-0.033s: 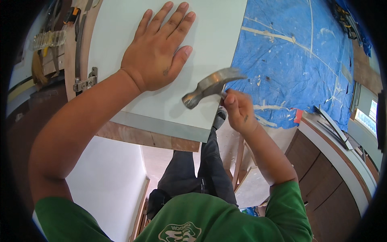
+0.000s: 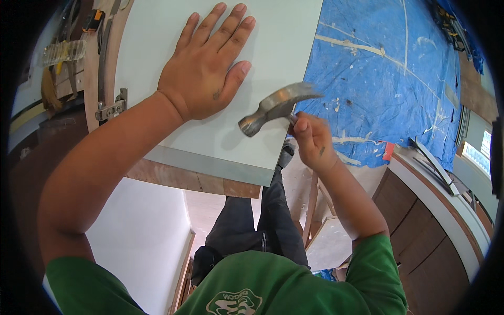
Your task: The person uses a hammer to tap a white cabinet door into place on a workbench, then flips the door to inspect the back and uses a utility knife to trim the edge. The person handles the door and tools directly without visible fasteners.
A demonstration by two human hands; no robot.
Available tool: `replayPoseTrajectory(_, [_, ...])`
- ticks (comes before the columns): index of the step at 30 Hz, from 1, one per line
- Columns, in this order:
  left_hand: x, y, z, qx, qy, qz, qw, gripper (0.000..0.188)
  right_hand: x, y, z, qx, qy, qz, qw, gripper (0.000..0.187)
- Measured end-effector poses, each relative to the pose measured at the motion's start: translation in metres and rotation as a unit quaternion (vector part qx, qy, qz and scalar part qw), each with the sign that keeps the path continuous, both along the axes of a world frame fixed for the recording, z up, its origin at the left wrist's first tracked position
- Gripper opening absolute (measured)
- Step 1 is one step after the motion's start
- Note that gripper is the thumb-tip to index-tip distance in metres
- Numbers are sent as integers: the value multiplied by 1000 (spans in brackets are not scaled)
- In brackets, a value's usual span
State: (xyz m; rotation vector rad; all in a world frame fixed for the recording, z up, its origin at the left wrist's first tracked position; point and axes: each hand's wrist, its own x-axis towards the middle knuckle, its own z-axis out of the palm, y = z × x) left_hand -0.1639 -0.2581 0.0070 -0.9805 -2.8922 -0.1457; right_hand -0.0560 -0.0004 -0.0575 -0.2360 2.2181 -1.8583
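My left hand (image 2: 202,73) lies flat with spread fingers on a pale white panel (image 2: 278,47), open and holding nothing. Closed around the handle of a claw hammer (image 2: 275,106) is my right hand (image 2: 313,139), at the panel's right edge. The hammer's metal head hangs over the panel's near right part, its round face toward the lower left and its claw toward the right, slightly smeared. Most of the handle is hidden by my fingers. A metal hinge (image 2: 111,109) is fixed at the panel's left edge, beside my left forearm.
The panel rests on a wooden board (image 2: 199,181). Blue sheeting (image 2: 367,68) with tape strips covers the floor to the right. A tape measure (image 2: 93,21) lies at the far left. A curved white-topped counter (image 2: 446,215) stands at right. My legs are below the panel's near edge.
The hammer and my right hand have shifted very slightly up and to the right. My left hand has stayed in place.
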Motion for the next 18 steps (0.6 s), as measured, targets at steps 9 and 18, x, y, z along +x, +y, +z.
replayPoseTrajectory(9, [-7, -1, -2, 6, -24, 10, 1000, 62, -71, 5, 3, -35, -37, -25, 998, 55])
replayPoseTrajectory(18, [-10, -2, 6, 11, -49, 6, 999, 63, -121, -7, 19, -45, -87, -110, 989, 65])
